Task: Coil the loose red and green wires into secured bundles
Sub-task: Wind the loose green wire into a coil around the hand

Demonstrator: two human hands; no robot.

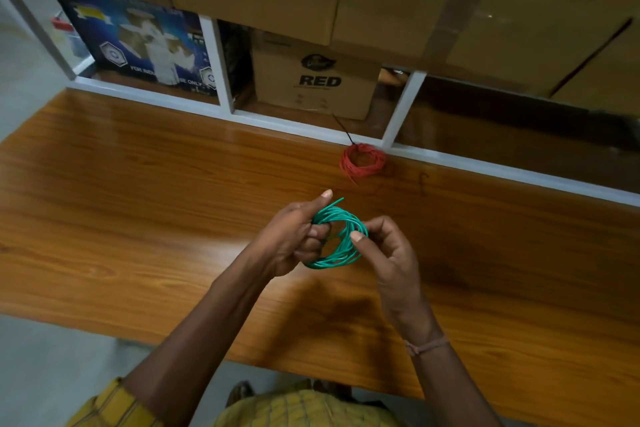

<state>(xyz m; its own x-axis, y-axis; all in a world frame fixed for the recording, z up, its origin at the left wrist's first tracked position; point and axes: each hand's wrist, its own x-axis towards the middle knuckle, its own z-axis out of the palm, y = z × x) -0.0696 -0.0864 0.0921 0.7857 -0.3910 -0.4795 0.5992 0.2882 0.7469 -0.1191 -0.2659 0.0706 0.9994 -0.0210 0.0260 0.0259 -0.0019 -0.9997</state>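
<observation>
- your left hand [294, 239] grips the left side of the green coil [337, 239], fingers curled through the loop and thumb raised toward the far side; keep that grip, since it seems to be what stops the turns from springing apart.
- your right hand [384, 250] pinches the right side of the coil between thumb and forefinger; hold there lightly so the turns stay stacked rather than fanned out.
- you hold the coil in the air over the middle of the wooden bench [138, 184], above its surface.
- one loose end [337, 201] sticks up at the far edge of the coil, just beside your left thumb; that looks like the piece to deal with now.
- judging from this, wrap or tuck that end around the bundle, or tie the bundle off, before you loosen either hand.
- whether a tie is already on the green coil, you cannot tell from here.
- the red coil [363, 160] lies at the far edge of the bench, with a black tie [343, 130] at its far side, so it appears done.
- set the green coil down near it once it holds its shape alone.
</observation>
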